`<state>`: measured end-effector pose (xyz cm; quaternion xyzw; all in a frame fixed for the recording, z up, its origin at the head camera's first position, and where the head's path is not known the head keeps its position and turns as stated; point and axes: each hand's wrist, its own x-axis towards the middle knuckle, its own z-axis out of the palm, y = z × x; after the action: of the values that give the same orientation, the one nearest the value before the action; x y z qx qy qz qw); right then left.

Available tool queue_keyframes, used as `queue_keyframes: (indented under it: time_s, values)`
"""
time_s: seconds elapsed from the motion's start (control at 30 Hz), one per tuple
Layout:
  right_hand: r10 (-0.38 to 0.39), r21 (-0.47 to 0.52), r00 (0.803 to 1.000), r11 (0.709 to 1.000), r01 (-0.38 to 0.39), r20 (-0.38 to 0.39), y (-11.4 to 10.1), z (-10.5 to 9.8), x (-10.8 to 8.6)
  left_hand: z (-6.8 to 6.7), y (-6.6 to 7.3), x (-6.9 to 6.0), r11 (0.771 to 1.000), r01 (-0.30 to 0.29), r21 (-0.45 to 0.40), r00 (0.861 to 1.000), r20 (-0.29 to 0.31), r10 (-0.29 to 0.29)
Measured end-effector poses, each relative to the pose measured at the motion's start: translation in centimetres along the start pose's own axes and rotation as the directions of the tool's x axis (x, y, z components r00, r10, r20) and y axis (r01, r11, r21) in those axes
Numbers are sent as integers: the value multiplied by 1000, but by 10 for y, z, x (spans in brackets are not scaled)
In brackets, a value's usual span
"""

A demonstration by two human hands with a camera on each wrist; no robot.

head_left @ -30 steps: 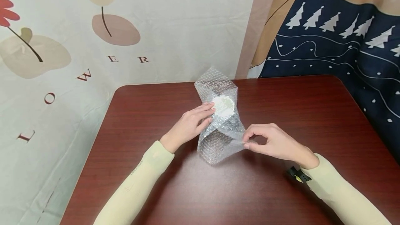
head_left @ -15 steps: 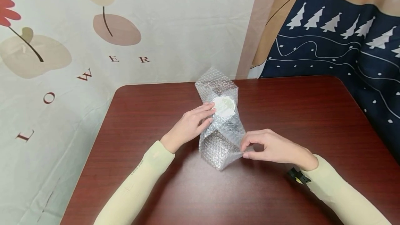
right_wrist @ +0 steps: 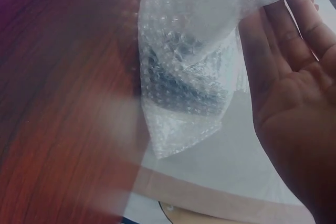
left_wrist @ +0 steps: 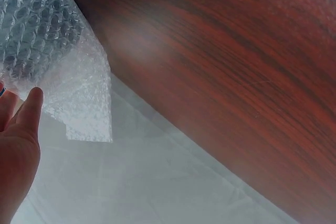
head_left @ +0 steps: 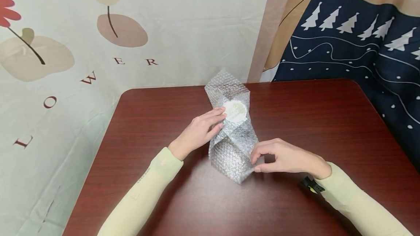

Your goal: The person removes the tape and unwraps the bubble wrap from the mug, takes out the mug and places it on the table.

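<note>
In the head view, a sheet of bubble wrap [head_left: 229,159] lies folded around an object with a round, pale top [head_left: 235,111]. Its kind is hidden by the plastic; the wrist views show a dark shape through the bubbles. My left hand [head_left: 197,132] rests with extended fingers on the near left side of the bundle, fingertips touching the round top's edge. At the lower right flap, my right hand [head_left: 282,157] has its thumb and curled fingers around the wrap's edge. The right wrist view shows that hand's fingers [right_wrist: 294,40] beside the raised wrap.
The bundle stands on a dark red wooden table [head_left: 157,108], its far corner reaching the table's back edge. Behind hang a pale printed cloth [head_left: 197,28] and a navy cloth with white trees [head_left: 344,50]. A black strap [head_left: 312,185] sits at my right wrist.
My right hand has moved toward me and slightly left, drawing the near flap of bubble wrap down and spreading its corner nearer to me. The left hand stays put on the bundle.
</note>
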<state>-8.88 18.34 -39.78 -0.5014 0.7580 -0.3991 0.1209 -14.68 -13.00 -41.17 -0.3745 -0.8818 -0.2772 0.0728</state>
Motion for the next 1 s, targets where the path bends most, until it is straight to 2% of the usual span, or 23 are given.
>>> queue_keyframes:
  time_s: [0.3, 0.4, 0.47, 0.53, 0.63, 0.7, 0.73, 0.77, 0.83, 1.0]
  values:
    - [19, 40, 999, 999, -21, 35, 2, 1, 0, -1, 1, 2, 1000, 1, 1, 1000, 3, -1]
    - [27, 63, 999, 998, -25, -25, 1, -3, 2, -2, 2, 2, 1000, 5, 3, 1000, 6, -5]
    - [56, 70, 993, 996, -48, -108, 1, -9, 3, -2, 2, 1, 1000, 9, 6, 1000, 8, -9]
    - [111, 61, 970, 993, -100, -214, 0, -16, 6, -2, 2, 1, 1000, 11, 8, 1000, 8, -11]
    - [226, 30, 905, 973, -231, -360, 3, -27, 12, -2, 2, 0, 1000, 15, 10, 1000, 8, -15]
    - [292, 6, 858, 947, -320, -422, 7, -31, 18, -2, 1, 0, 1000, 17, 11, 1000, 5, -17]
    - [319, -9, 840, 933, -359, -439, 11, -32, 22, -2, 1, 0, 1000, 18, 13, 1000, 4, -18]
    - [336, -27, 830, 922, -387, -444, 14, -33, 25, -2, 1, 0, 1000, 19, 13, 1000, 3, -19]
    - [355, -57, 832, 907, -416, -428, 24, -34, 31, -1, 2, 0, 1000, 20, 12, 1000, 3, -20]
    - [372, -74, 874, 908, -413, -313, 42, -33, 41, 0, 3, 0, 1000, 19, 2, 1000, 5, -19]
